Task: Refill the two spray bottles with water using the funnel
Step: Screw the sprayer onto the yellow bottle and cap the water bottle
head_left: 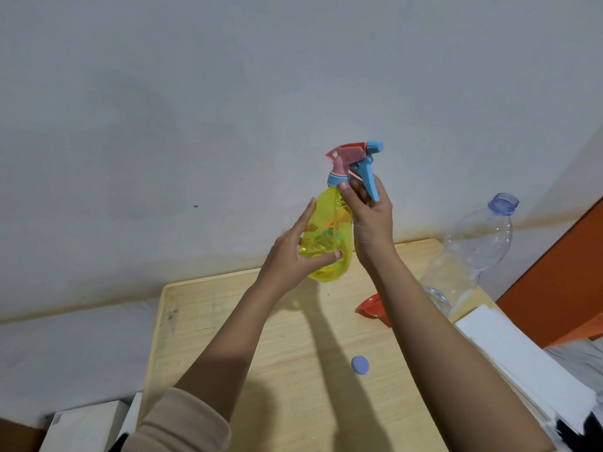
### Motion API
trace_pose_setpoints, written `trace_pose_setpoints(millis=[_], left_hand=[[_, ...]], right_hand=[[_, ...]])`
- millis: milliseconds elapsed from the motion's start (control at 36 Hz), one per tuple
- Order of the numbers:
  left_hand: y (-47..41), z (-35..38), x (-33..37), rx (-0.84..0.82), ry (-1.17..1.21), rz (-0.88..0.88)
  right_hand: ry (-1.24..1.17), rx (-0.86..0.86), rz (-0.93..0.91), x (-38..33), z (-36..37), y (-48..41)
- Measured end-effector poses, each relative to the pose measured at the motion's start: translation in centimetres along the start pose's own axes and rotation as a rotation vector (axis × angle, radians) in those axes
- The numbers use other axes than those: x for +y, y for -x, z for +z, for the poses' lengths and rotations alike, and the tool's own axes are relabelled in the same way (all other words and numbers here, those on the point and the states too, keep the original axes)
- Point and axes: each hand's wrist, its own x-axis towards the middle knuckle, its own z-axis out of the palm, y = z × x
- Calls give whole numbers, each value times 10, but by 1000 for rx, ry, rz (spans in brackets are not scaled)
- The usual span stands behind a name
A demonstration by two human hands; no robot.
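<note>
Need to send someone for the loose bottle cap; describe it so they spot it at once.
Find the light wooden table against the wall. On its bare middle, nearer the camera than the red funnel, lies the bottle cap. It is the only small flat disc there, violet-blue like the open neck of the clear bottle, touching nothing.
</note>
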Motion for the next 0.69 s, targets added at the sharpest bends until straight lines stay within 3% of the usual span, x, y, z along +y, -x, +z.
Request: trace_pose_setpoints(millis=[306, 417, 556, 694], left_hand=[[4, -6, 1, -160, 84, -28], [2, -9, 0, -244, 115, -34], [1, -3, -1, -258, 163, -39], [3, 12, 0, -193, 141, -78]], right_hand=[[72, -344, 93, -12, -20, -8], [-64, -461, 185, -15, -30, -15], [-140, -398, 148, -11, -31, -14], [-44, -338, 121, -8, -28, -13]])
